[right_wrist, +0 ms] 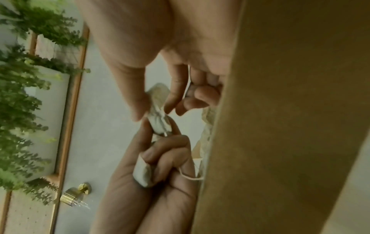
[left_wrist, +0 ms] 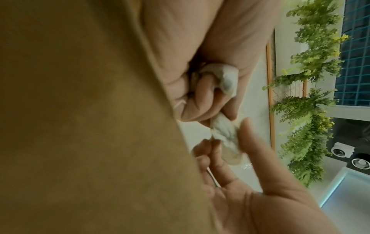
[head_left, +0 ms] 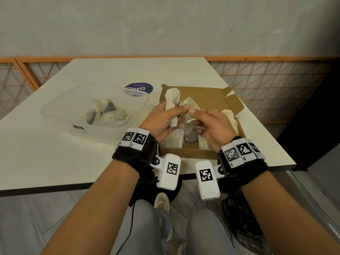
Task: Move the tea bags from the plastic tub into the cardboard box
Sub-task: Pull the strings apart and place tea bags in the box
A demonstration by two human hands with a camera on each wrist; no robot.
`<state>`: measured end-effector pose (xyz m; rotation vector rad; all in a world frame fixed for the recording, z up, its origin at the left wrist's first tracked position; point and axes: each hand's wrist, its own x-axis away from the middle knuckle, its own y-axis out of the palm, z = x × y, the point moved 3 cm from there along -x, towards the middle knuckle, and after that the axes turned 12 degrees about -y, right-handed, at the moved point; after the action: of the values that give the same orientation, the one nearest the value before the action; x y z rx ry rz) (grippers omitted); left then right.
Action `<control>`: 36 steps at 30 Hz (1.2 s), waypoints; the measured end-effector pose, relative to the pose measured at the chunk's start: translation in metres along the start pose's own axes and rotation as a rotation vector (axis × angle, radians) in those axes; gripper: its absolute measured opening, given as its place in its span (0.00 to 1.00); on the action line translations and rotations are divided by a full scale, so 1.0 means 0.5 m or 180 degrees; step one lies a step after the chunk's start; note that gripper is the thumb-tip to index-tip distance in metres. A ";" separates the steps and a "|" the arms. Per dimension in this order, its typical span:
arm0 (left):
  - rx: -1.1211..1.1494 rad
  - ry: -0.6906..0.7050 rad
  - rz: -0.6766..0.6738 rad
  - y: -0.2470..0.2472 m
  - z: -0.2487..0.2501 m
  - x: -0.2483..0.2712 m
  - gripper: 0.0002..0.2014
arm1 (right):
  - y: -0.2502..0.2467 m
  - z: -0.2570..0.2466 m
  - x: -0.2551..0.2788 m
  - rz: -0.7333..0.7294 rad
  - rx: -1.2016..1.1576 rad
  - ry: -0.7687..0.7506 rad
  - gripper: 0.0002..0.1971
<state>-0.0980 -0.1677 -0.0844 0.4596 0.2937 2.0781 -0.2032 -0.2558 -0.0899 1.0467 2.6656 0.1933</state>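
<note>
Over the open cardboard box (head_left: pixel 187 153), my left hand (head_left: pixel 181 112) grips a bunch of pale tea bags (head_left: pixel 172 100), fingers curled round them. My right hand (head_left: pixel 195 117) pinches one tea bag (head_left: pixel 190 105) of that bunch between thumb and forefinger. The left wrist view shows a gripped bag (left_wrist: pixel 226 76) and the pinched bag (left_wrist: pixel 226 136); the right wrist view shows the same pinch (right_wrist: pixel 158 114). Several tea bags (head_left: pixel 173 140) lie in the box. The clear plastic tub (head_left: pixel 55 111) to the left holds more tea bags (head_left: pixel 106 115).
Box and tub stand on a white table (head_left: pixel 73 162), with a purple round sticker (head_left: pixel 139 88) between them at the back. The box's flaps (head_left: pixel 235 103) stand open at the far right. My knees and a cable show below the table's front edge.
</note>
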 end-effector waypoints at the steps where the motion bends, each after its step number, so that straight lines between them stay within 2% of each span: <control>1: -0.0033 -0.0005 -0.0001 0.002 0.000 0.001 0.08 | -0.001 0.000 -0.002 0.0072 -0.0024 -0.0048 0.06; 4: 0.0002 -0.0093 0.0016 0.007 0.005 0.004 0.04 | -0.015 -0.006 -0.008 0.0409 -0.0506 -0.0220 0.10; 6: 0.0330 -0.0306 0.0012 0.004 0.009 0.005 0.09 | -0.024 -0.003 -0.010 0.0539 -0.0595 -0.0312 0.12; 9: 0.1062 -0.0570 -0.0068 -0.006 0.014 0.005 0.14 | -0.023 0.006 -0.011 0.0522 -0.0081 -0.0439 0.14; 11: 0.1126 -0.0616 -0.0065 -0.005 0.014 0.006 0.13 | -0.021 0.008 -0.009 0.0485 0.0287 -0.0515 0.12; 14: 0.1019 -0.0735 0.0078 0.009 0.017 0.005 0.10 | -0.021 0.007 -0.007 0.0489 0.0378 -0.0576 0.11; 19: 0.0688 -0.0665 0.0366 0.023 0.031 0.010 0.10 | -0.004 0.004 -0.002 0.0047 0.0331 -0.0475 0.08; 22: 0.0975 -0.0398 0.0540 0.007 0.043 0.017 0.11 | 0.013 0.009 0.003 -0.0545 0.0685 -0.0276 0.11; 25: 0.1158 -0.0236 0.0556 -0.012 0.052 0.027 0.11 | 0.029 0.012 0.012 -0.1131 0.1075 -0.0025 0.19; 29: 0.1164 -0.0227 0.0455 -0.015 0.057 0.037 0.11 | 0.038 0.019 0.012 -0.1485 0.1178 0.0267 0.30; 32: 0.1115 -0.0236 0.0473 -0.012 0.053 0.037 0.12 | 0.040 0.025 0.013 -0.1501 0.1398 0.0161 0.40; 34: 0.1127 -0.0256 0.0481 -0.010 0.047 0.035 0.12 | 0.039 0.024 0.013 -0.1425 0.1741 -0.0079 0.47; 36: 0.1154 -0.0274 0.0482 -0.009 0.042 0.033 0.12 | 0.036 0.019 0.012 -0.1217 0.1963 -0.0398 0.48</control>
<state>-0.0934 -0.1508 -0.0640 0.8079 0.6054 2.1494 -0.1932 -0.2384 -0.0962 0.6258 2.7953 -0.7820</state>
